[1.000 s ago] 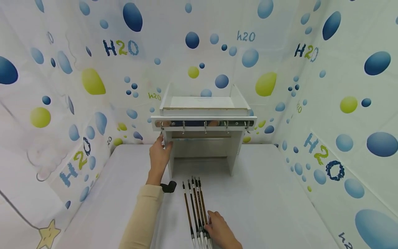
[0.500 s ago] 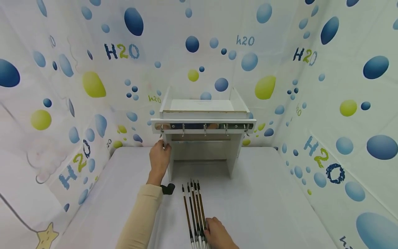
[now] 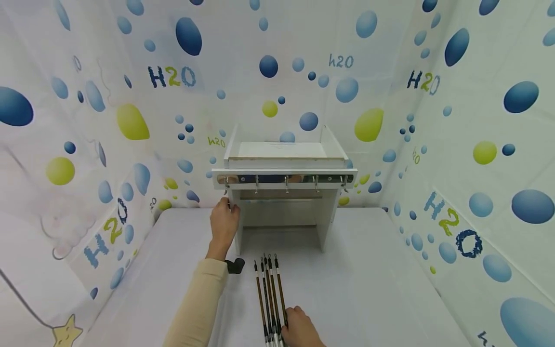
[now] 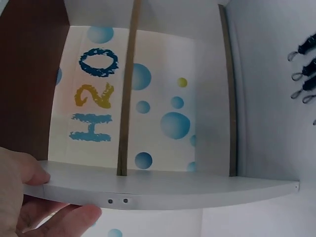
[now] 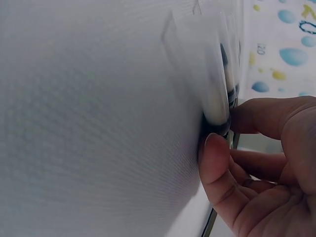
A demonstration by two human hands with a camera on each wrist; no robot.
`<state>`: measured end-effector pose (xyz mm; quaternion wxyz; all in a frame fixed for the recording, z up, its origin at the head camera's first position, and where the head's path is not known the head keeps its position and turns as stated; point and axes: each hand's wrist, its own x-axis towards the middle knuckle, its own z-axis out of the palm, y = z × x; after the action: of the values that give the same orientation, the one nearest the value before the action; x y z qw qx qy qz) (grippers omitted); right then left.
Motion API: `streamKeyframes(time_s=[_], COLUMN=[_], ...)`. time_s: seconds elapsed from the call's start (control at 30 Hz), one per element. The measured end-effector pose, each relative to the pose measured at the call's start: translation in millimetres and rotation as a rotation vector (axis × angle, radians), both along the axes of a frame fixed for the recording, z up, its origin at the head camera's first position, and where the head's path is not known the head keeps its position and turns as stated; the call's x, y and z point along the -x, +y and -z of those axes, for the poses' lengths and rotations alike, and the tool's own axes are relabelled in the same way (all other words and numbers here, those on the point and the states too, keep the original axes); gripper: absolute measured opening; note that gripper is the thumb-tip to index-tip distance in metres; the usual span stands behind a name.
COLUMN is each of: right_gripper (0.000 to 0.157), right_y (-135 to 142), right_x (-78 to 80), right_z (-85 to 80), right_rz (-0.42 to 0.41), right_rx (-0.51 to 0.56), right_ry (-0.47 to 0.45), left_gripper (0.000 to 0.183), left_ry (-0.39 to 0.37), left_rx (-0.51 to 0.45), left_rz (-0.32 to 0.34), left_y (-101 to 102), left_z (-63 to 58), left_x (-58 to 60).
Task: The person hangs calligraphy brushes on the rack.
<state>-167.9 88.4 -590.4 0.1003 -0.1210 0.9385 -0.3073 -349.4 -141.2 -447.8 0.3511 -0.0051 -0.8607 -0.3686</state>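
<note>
Pinching brush (image 5: 216, 109), right fingers (image 5: 216, 159) partly cover it.

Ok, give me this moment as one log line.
left hand: grips side panel | right hand: pinches brush | other brushes: on table | hooks: bare

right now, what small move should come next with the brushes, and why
I'd probably lift the slim brown-handled brush on the right: the right hand pinches near its capped end, the left hand holds the white side panel, and the brush's looped end could suit the silver metal hooks.
</note>
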Motion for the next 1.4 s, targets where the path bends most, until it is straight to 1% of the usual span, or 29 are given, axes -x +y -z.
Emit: streamKeyframes(time_s=[0.17, 0.33, 0.43, 0.6, 0.8, 1.0, 1.1, 1.23, 1.4], right_gripper=[0.035, 0.029, 0.028, 0.024, 0.031, 0.029, 0.028, 0.028, 0.028], right_y=[-1, 0, 2, 5, 8, 11, 12, 14, 18], right_x=[0.0, 0.6, 0.9, -2.3, -4.9, -5.3, -6.5, -8.1, -6.6], right_z=[2.3, 5.9, 6.5, 4.5, -4.5, -19.3, -27.5, -37.5, -47.0], right_rz=[0.010, 0.021, 0.040, 0.072, 0.121, 0.165, 0.179, 0.188, 0.209], right_rx=[0.009, 0.054, 0.078, 0.099, 0.106, 0.123, 0.133, 0.143, 0.159], right_ry=[0.006, -0.017, -0.034, -0.020, -0.008, 0.058, 0.095, 0.173, 0.247], left_gripper=[0.023, 0.023, 0.023, 0.024, 0.025, 0.026, 0.026, 0.026, 0.025], left_ry=[-0.013, -0.025, -0.026, -0.037, -0.068, -0.050, -0.054, -0.065, -0.059], left_rx=[0.015, 0.021, 0.020, 0.017, -0.002, 0.006, 0.004, 0.007, 0.005], left_rz=[-0.001, 0.000, 0.001, 0.000, 0.003, 0.002, 0.000, 0.001, 0.001], left_y=[0, 0, -1, 0, 0, -1, -2, -3, -3], left_z=[1.2, 2.9, 3.0, 3.9, 4.7, 2.3, 1.4, 0.8, -2.5], left_x=[0.3, -0.8, -1.2, -1.9, -2.3, -2.2, -2.4, -1.6, -0.3])
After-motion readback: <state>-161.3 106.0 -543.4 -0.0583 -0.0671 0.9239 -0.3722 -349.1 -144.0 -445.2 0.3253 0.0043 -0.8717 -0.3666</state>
